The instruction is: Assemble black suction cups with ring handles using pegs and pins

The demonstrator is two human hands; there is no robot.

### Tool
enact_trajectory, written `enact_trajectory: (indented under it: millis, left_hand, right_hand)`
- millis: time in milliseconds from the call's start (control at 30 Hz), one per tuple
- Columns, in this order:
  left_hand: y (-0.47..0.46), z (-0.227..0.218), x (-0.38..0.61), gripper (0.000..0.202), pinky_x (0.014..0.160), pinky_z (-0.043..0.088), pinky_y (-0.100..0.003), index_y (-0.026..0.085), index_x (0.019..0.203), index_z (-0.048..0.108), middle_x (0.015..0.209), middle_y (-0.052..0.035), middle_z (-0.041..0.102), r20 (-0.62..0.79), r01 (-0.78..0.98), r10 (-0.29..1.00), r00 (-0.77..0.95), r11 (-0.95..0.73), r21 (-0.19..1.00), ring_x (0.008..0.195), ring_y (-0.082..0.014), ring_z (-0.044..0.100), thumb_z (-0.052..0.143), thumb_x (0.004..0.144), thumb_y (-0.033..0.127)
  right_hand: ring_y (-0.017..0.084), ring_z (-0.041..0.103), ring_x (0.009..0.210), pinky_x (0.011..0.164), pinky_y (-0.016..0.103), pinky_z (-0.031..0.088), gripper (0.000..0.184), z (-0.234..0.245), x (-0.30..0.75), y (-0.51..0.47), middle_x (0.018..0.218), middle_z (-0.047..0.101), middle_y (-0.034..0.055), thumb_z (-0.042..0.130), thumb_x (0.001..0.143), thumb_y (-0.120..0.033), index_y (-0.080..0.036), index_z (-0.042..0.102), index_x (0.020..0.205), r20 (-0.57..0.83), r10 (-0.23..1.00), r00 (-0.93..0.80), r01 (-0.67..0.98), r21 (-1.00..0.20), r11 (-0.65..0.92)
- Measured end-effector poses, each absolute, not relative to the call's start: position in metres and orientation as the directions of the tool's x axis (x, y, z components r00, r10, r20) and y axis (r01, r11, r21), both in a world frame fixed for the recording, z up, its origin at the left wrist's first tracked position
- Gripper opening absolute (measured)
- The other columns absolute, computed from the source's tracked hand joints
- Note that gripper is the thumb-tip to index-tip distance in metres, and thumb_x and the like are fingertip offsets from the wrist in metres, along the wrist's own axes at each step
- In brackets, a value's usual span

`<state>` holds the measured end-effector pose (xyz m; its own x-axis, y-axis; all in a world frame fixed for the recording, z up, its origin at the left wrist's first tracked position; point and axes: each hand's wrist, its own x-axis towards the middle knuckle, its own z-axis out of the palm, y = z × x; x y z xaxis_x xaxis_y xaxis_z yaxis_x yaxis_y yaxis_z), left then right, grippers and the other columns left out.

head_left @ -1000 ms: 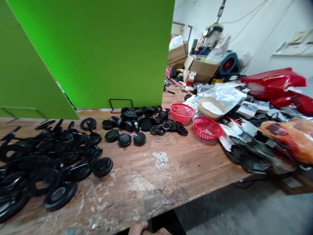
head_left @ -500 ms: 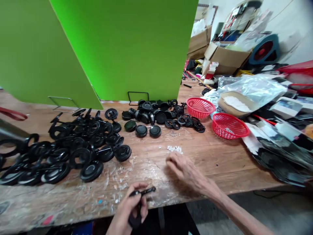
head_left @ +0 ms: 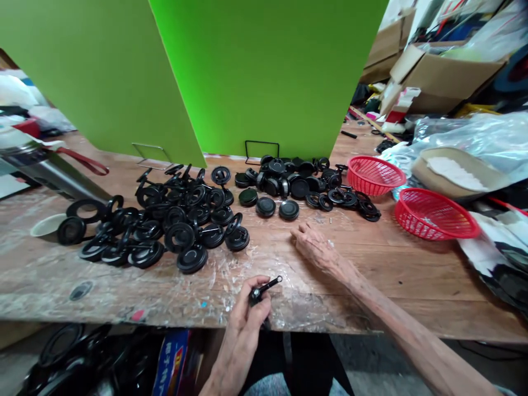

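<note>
My left hand [head_left: 249, 311] is closed around a black plastic part [head_left: 256, 296] at the table's front edge. A slim arm with a small ring at its end sticks out of that part to the right. Farther forward, my right hand [head_left: 315, 247] rests low over the table with its fingers bent together. Its fingertips are partly hidden. A few small white pieces [head_left: 330, 243] show beside it, and the hand covers the others. Two black round caps [head_left: 289, 209] lie just beyond its fingers.
Many black ring-and-disc assemblies [head_left: 179, 236] are heaped at left, near a steel flask [head_left: 68, 173] and a pale cup [head_left: 45, 226]. Two red baskets [head_left: 437, 214] stand at right. Green panels [head_left: 264, 71] rise behind a pile of black caps and rings [head_left: 299, 188].
The view has swung left and down, bringing the flask and cup into sight. My right hand has moved forward over the white pieces. My left hand still holds the black part, its arm now angled up.
</note>
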<state>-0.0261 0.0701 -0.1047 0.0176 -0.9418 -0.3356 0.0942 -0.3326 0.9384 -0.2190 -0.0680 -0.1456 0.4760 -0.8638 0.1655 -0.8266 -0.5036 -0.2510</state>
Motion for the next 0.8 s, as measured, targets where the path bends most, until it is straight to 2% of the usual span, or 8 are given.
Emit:
enact_trajectory:
  millis: [133, 200, 267, 333, 400, 533, 800]
  left_hand:
    - [0.072, -0.099, -0.028, 0.029, 0.08, 0.038, -0.027, 0.024, 0.111, 0.052, 0.093, -0.0012, 0.058, -0.3, -0.067, -0.953, 0.045, -0.303, 0.951, 0.086, -0.0173, 0.052, 0.052, 0.084, 0.034]
    - [0.073, -0.097, -0.029, 0.028, 0.083, 0.038, -0.027, 0.024, 0.112, 0.05, 0.098, -0.0025, 0.058, -0.282, -0.122, -0.959, 0.026, -0.283, 0.951, 0.093, -0.0187, 0.052, 0.05, 0.086, 0.034]
    - [0.073, -0.099, -0.03, 0.029, 0.089, 0.036, -0.029, 0.024, 0.115, 0.048, 0.105, -0.0039, 0.057, -0.246, -0.163, -0.969, 0.017, -0.246, 0.956, 0.1, -0.02, 0.051, 0.047, 0.088, 0.035]
    - [0.074, -0.104, -0.032, 0.03, 0.093, 0.035, -0.032, 0.025, 0.117, 0.047, 0.112, -0.0053, 0.056, -0.217, -0.184, -0.976, 0.017, -0.216, 0.959, 0.103, -0.021, 0.051, 0.046, 0.089, 0.035]
    - [0.074, -0.108, -0.034, 0.031, 0.095, 0.035, -0.033, 0.025, 0.118, 0.047, 0.118, -0.006, 0.055, -0.203, -0.191, -0.979, 0.014, -0.202, 0.961, 0.105, -0.0219, 0.051, 0.046, 0.089, 0.035]
    - [0.075, -0.105, -0.039, 0.03, 0.092, 0.038, -0.033, 0.025, 0.117, 0.048, 0.118, -0.0061, 0.055, -0.188, -0.175, -0.982, -0.004, -0.185, 0.967, 0.106, -0.0224, 0.052, 0.047, 0.088, 0.035]
    - [0.078, -0.096, -0.041, 0.028, 0.085, 0.042, -0.03, 0.024, 0.114, 0.051, 0.11, -0.0058, 0.057, -0.191, -0.179, -0.98, -0.06, -0.178, 0.968, 0.096, -0.02, 0.054, 0.05, 0.087, 0.031]
  right_hand:
    - [0.019, 0.052, 0.087, 0.077, 0.032, 0.044, 0.022, -0.128, -0.221, -0.058, 0.093, 0.057, 0.0084, 0.041, 0.082, -0.007, -0.016, 0.057, 0.094, 0.189, -0.855, 0.483, -0.799, -0.305, -0.519]
    - [0.017, 0.053, 0.082, 0.075, 0.03, 0.044, 0.019, -0.12, -0.222, -0.042, 0.091, 0.057, 0.006, 0.042, 0.083, -0.01, -0.017, 0.056, 0.094, 0.246, -0.868, 0.431, -0.743, -0.449, -0.496]
    - [0.015, 0.054, 0.076, 0.071, 0.028, 0.044, 0.013, -0.114, -0.221, -0.022, 0.085, 0.059, 0.0029, 0.045, 0.086, -0.018, -0.019, 0.056, 0.093, 0.248, -0.907, 0.341, -0.623, -0.663, -0.416]
    - [0.013, 0.054, 0.069, 0.064, 0.025, 0.044, 0.012, -0.11, -0.218, -0.001, 0.078, 0.058, 0.0005, 0.049, 0.087, -0.027, -0.019, 0.056, 0.091, 0.16, -0.952, 0.261, -0.461, -0.846, -0.269]
    - [0.012, 0.053, 0.068, 0.06, 0.022, 0.042, 0.016, -0.109, -0.212, 0.016, 0.077, 0.058, -0.0002, 0.052, 0.086, -0.033, -0.019, 0.057, 0.09, 0.053, -0.975, 0.214, -0.302, -0.946, -0.118]
    - [0.011, 0.053, 0.072, 0.063, 0.022, 0.042, 0.02, -0.11, -0.201, 0.034, 0.081, 0.058, 0.0004, 0.056, 0.085, -0.037, -0.017, 0.058, 0.091, -0.037, -0.983, 0.18, -0.089, -0.996, 0.021]
    - [0.009, 0.049, 0.067, 0.058, 0.02, 0.039, 0.024, -0.117, -0.193, 0.039, 0.077, 0.054, -0.0011, 0.058, 0.084, -0.041, -0.017, 0.055, 0.09, -0.073, -0.976, 0.203, -0.004, -0.997, 0.073]
